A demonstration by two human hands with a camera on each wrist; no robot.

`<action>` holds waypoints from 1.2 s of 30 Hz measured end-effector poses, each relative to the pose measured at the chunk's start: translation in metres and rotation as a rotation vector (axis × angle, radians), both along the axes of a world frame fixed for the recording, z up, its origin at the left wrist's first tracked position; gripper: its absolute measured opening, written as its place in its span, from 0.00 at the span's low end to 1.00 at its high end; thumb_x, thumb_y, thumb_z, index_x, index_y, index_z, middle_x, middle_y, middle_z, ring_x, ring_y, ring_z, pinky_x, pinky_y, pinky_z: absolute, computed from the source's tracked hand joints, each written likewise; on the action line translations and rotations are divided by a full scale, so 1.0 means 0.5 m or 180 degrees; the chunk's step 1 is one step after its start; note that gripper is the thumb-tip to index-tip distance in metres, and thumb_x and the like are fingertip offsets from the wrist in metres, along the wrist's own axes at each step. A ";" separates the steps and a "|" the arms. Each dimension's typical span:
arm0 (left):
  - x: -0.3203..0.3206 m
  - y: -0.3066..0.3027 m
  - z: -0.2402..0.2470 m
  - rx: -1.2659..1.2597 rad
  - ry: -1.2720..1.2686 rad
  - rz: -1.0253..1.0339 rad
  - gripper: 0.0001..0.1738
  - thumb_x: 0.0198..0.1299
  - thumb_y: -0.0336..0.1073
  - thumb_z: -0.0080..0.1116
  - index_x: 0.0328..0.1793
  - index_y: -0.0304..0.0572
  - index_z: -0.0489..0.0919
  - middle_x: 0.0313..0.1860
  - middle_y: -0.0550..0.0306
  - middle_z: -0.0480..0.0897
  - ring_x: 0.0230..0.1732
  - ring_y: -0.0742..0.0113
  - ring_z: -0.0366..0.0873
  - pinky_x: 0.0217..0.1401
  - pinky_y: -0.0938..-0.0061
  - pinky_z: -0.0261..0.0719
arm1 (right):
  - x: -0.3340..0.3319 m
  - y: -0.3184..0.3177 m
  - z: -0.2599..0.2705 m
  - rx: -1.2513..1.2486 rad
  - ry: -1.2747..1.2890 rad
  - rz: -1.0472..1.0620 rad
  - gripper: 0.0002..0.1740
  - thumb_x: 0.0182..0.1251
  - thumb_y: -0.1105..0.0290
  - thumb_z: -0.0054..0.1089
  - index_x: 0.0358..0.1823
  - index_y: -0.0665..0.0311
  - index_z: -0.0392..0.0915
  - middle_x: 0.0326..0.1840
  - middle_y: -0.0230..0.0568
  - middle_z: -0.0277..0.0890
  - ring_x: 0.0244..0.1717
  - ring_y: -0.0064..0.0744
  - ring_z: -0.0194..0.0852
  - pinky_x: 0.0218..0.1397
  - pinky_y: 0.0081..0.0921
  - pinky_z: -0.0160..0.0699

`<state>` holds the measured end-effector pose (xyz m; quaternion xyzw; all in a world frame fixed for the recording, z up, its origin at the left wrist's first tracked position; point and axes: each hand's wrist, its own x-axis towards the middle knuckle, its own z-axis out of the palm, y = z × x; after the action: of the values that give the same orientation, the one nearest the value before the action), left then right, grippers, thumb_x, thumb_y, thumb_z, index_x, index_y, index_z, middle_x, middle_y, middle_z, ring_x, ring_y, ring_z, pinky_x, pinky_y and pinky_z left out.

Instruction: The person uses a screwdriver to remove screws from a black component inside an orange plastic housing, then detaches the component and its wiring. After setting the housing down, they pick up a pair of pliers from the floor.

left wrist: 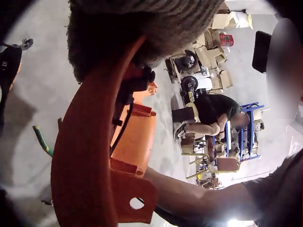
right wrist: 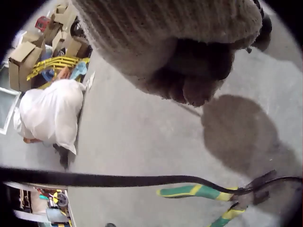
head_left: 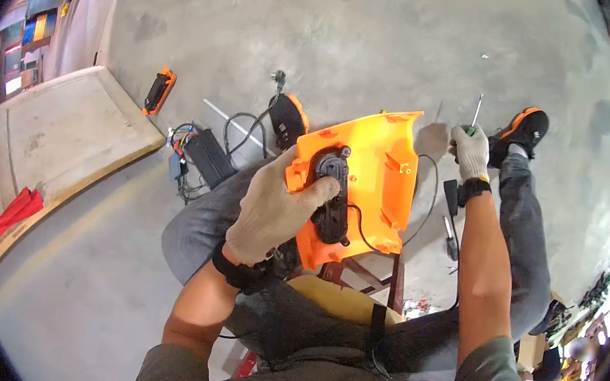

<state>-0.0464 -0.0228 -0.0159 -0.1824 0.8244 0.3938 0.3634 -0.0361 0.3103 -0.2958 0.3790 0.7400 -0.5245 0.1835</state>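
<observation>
A gloved left hand (head_left: 274, 202) grips an orange plastic cover (head_left: 384, 176) above the lap, its thumb pressed on a black plastic unit (head_left: 330, 219) fixed to the cover's inner face. A thin black cable runs out of that unit. In the left wrist view the cover's curved edge (left wrist: 80, 156) fills the near side, below the glove. Off to the right, apart from the cover, the gloved right hand (head_left: 470, 152) holds a screwdriver (head_left: 478, 108), its metal shaft pointing away from the body. Curled fingers hide most of the green handle.
Green-and-yellow pliers (right wrist: 199, 190) lie on the floor. A black box with wires (head_left: 208, 158) and an orange-and-black part (head_left: 158, 91) are on the left. A pale bench (head_left: 64, 143) bears a red cloth (head_left: 16, 216). Another person (left wrist: 215, 111) sits among boxes behind.
</observation>
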 end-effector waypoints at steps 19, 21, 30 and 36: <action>0.160 0.050 0.076 0.0835 0.1810 -0.0668 0.27 0.63 0.40 0.69 0.68 0.42 0.81 0.45 0.45 0.91 0.45 0.53 0.91 0.52 0.63 0.86 | 0.240 -0.207 0.651 -0.1618 0.1134 -0.0110 0.09 0.71 0.71 0.66 0.49 0.63 0.81 0.31 0.25 0.77 0.27 0.17 0.76 0.32 0.17 0.77; 0.183 0.052 0.086 0.0873 0.1760 -0.0654 0.28 0.62 0.40 0.69 0.68 0.42 0.81 0.46 0.44 0.91 0.47 0.52 0.91 0.53 0.62 0.85 | 0.253 -0.211 0.637 -0.1913 0.1161 -0.0334 0.08 0.71 0.68 0.67 0.46 0.63 0.81 0.32 0.26 0.77 0.27 0.18 0.76 0.32 0.19 0.78; 0.211 0.059 0.072 0.0976 0.1602 -0.0506 0.29 0.62 0.44 0.69 0.67 0.40 0.81 0.48 0.41 0.91 0.51 0.49 0.91 0.56 0.60 0.85 | 0.286 -0.242 0.635 -0.1509 0.1143 -0.0014 0.07 0.71 0.69 0.68 0.42 0.63 0.80 0.31 0.28 0.78 0.27 0.18 0.75 0.32 0.19 0.76; 0.204 0.059 0.045 0.0823 0.1552 -0.0352 0.27 0.64 0.43 0.67 0.66 0.41 0.82 0.48 0.43 0.91 0.50 0.49 0.91 0.53 0.61 0.86 | 0.281 -0.270 0.625 -0.1607 0.1082 0.0203 0.07 0.71 0.70 0.67 0.44 0.65 0.80 0.31 0.28 0.79 0.27 0.18 0.76 0.33 0.20 0.77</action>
<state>0.0554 0.0066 0.0066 0.0110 0.8391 0.5076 0.1955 0.1045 0.1752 0.0166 0.2048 0.6178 -0.7417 0.1618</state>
